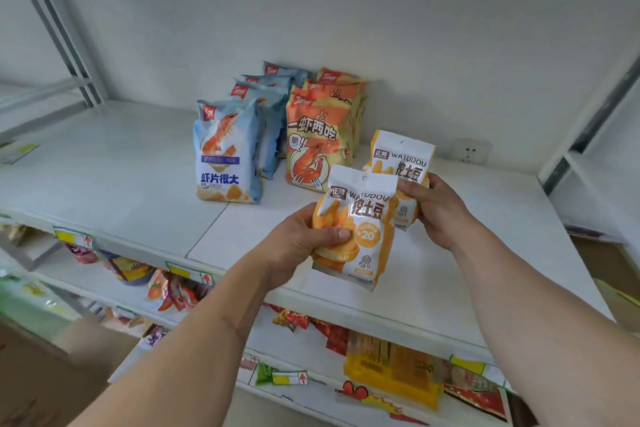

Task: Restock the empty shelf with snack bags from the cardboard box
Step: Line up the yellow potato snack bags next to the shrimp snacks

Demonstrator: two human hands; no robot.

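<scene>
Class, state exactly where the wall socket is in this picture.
In the head view the wall socket sits low on the back wall at the right, just above the shelf, right of the bag gripped by the right hand.
</scene>
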